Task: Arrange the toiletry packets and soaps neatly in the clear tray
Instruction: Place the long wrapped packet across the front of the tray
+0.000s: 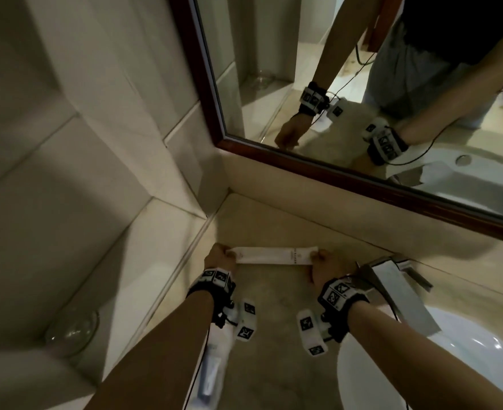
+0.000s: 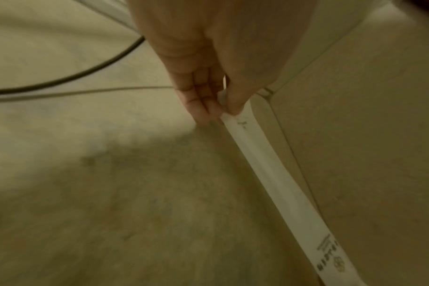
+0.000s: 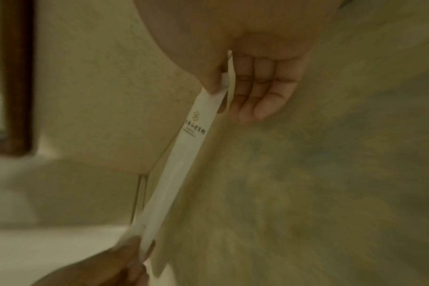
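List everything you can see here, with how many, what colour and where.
toiletry packet: one, long, white with dark print, held flat above the counter near the back corner, one end in each hand
second packet: one, white and clear, blurred, on the counter under the left forearm
glass bowl: one, clear, on the ledge at the left
counter: one, beige stone
sink: one, white, at the right
faucet: one, silver metal, behind the sink
mirror: one, dark wood frame, on the back wall
clear tray: not in view
left hand: fingers pinch the packet's left end
right hand: fingers pinch the packet's right end
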`<state>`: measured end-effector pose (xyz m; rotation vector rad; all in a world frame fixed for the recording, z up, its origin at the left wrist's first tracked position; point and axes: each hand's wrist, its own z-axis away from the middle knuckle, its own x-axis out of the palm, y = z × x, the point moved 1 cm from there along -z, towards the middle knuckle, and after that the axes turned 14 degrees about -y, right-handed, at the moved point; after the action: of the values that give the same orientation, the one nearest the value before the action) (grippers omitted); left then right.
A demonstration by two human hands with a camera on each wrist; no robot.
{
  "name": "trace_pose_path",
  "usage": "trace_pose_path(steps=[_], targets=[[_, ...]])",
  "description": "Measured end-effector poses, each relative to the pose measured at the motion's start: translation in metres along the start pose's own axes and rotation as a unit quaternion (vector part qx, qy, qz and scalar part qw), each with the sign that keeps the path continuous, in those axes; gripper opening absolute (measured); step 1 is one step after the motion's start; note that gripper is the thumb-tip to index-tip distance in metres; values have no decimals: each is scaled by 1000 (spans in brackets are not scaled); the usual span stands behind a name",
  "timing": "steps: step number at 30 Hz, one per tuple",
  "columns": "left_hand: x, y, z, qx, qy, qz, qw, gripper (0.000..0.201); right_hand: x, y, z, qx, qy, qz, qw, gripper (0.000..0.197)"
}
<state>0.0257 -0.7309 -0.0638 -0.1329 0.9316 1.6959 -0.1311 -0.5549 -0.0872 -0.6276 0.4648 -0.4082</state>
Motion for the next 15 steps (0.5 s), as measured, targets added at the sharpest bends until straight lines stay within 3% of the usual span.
trace_pose_path(steps=[3, 6, 10, 15], targets=[[6, -18, 27, 3, 14, 17, 1000, 29, 1, 17, 24, -13, -18, 68, 997, 42], [23, -36, 57, 0, 13, 8, 1000, 31, 2, 41, 52, -35, -11, 93, 995, 35], [53, -53, 102, -14, -4, 19, 1000, 28, 0, 87, 91, -36, 46, 26, 998, 28], [87, -65, 144, -3, -28, -8, 1000, 31, -17, 133, 137, -4, 23, -79, 997, 23]])
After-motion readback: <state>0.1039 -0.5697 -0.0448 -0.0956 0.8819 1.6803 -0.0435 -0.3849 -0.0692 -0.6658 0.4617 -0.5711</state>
